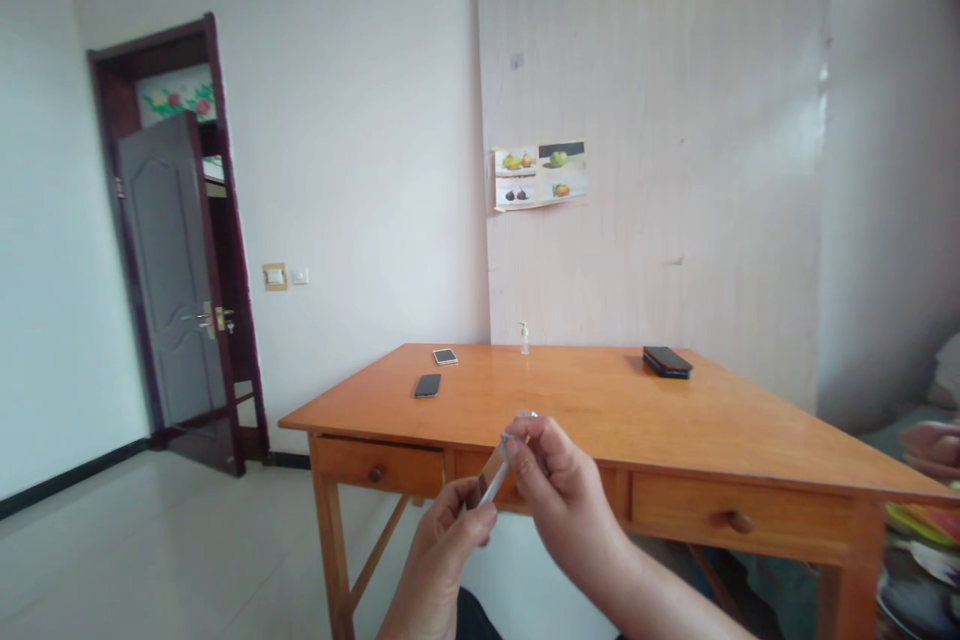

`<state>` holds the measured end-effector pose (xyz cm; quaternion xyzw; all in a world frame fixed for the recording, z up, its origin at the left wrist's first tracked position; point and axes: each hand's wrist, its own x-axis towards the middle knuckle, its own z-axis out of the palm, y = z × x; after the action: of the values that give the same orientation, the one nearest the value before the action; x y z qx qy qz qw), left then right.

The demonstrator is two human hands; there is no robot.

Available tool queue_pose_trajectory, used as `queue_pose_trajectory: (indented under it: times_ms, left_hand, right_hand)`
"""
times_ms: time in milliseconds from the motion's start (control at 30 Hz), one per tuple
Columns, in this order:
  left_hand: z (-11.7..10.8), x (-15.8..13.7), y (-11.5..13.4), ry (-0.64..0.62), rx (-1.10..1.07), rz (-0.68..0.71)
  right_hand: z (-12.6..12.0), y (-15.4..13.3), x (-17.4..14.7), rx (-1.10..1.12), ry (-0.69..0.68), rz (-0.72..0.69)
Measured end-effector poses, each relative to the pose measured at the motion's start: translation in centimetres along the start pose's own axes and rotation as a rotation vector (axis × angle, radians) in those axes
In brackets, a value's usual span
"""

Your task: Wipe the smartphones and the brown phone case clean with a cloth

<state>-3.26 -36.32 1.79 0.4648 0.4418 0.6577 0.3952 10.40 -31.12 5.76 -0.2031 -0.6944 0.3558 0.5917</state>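
Note:
Low in the head view, just in front of the table's near edge, my left hand (454,525) grips the lower end of a thin, flat phone (495,473). The phone is tilted, with a glossy face that mirrors light and a pale long edge. My right hand (559,470) is closed at its upper end, thumb and fingers pinched together. A small whitish bit (529,414) shows just above these fingers; what it is, I cannot make out. The right fingers hide the phone's top end.
On the wooden table (600,400) lie a dark phone (427,386), a white-edged phone (445,357) and a stack of dark flat devices (667,362). A small clear pump bottle (524,338) stands at the back. Another person's hand (934,445) shows at the right edge.

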Motion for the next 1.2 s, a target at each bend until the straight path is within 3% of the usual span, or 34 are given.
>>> queue_pose_trajectory:
  times_ms: [67, 133, 267, 367, 567, 733, 833, 967, 1200]
  left_hand:
    - [0.0, 0.0, 0.1, -0.019, -0.002, 0.004]
    - [0.0, 0.0, 0.2, -0.026, -0.01, 0.002]
    - [-0.1, 0.0, 0.0, -0.001, -0.023, -0.023]
    - [0.0, 0.1, -0.2, 0.01, -0.039, -0.032]
    - [-0.3, 0.6, -0.9, -0.038, -0.062, -0.015]
    - [-1.3, 0.6, -1.2, -0.088, -0.101, 0.017]
    - [-1.9, 0.6, -1.5, -0.138, -0.135, 0.024]
    - [-2.5, 0.9, -2.3, -0.241, -0.196, 0.04]
    - [-3.0, 1.0, -3.5, -0.329, -0.27, -0.013]
  right_hand:
    - [0.7, 0.0, -1.1, 0.019, -0.133, 0.018]
    - [0.7, 0.1, -1.3, 0.0, -0.149, 0.023]
    - [-0.7, 0.4, 0.9, -0.041, 0.096, 0.032]
    - [-0.9, 0.5, 1.2, -0.007, 0.144, 0.043]
    - [1.0, 0.3, -2.2, 0.067, -0.115, 0.077]
    - [-0.4, -0.4, 0.2, 0.05, 0.105, 0.059]
    - [-1.3, -1.5, 1.7, 0.259, 0.136, 0.15]
    - [-1.5, -2.1, 1.8, 0.462, 0.048, 0.302]
    - [-1.9, -0.3, 2.4, 0.372, 0.111, 0.452]
